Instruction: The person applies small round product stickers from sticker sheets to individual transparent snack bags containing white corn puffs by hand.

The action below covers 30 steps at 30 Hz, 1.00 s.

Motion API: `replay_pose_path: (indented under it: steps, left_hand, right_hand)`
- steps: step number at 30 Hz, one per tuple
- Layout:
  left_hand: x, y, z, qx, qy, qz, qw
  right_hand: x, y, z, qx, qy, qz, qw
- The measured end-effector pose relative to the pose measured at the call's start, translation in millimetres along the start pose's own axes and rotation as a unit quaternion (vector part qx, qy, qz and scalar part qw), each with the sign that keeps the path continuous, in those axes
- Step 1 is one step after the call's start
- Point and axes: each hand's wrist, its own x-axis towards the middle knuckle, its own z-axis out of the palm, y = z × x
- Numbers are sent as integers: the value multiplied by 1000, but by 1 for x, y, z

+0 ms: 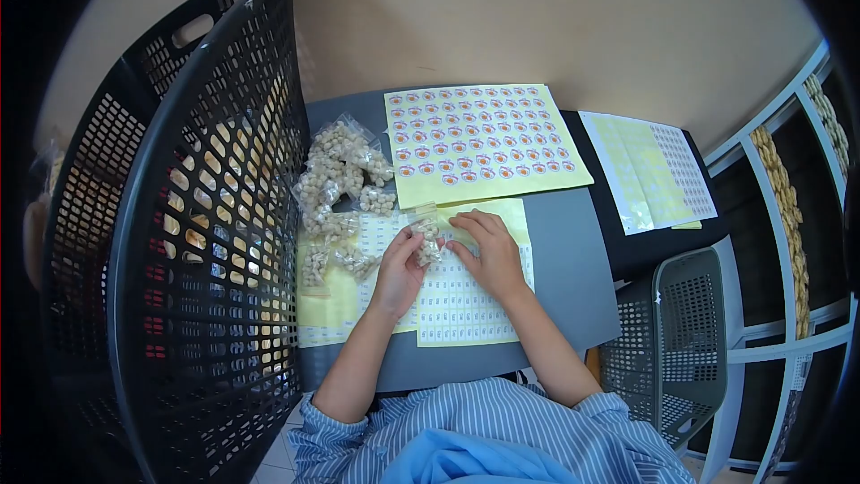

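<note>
My left hand [400,271] holds a small clear bag of pale round pieces [427,237] upright over the label sheets. Just right of that bag is my right hand [485,255], its thumb and fingertips near the bag's edge, with what they pinch too small to make out. Beneath both hands lies a sheet of small printed labels [466,315], overlapping another label sheet [340,314] on its left. Several similar bags [340,170] are heaped to the left, beside the basket.
A tall dark plastic basket [210,215] stands at the left edge. Round orange stickers cover a yellow sheet [484,139] behind my hands. More sheets [649,170] lie at right, above a grey basket [690,332]. A white rack [788,215] stands far right.
</note>
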Motion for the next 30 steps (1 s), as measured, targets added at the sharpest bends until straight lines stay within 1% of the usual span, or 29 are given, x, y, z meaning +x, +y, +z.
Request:
replay_pose_path:
  steps: [3,6,9,15,18,21,28,30]
  left_hand:
    - [-1,0,1,6,-2,1,1000]
    - [0,0,1,10,-3,-1,1000]
    - [-1,1,2,17,-5,2,1000]
    - [2,-3,-2,28,-18,11,999]
    - [3,-6,-6,48,-29,27,998]
    - [2,-6,-3,54,-12,20,998]
    - [5,-7,-10,50,-6,18,999]
    - [6,-8,-13,27,-10,10,1000]
  right_hand:
    - [-1,4,4,-20,15,-21,999]
    - [-2,7,7,-12,26,-35,999]
    - [-2,4,5,3,14,-11,1000]
    - [-1,4,8,-9,44,-45,998]
    - [-1,5,9,-8,42,-42,998]
    - [-1,8,11,-25,44,-56,997]
    - [0,2,10,-40,35,-38,998]
    - [-1,2,10,-36,38,-38,998]
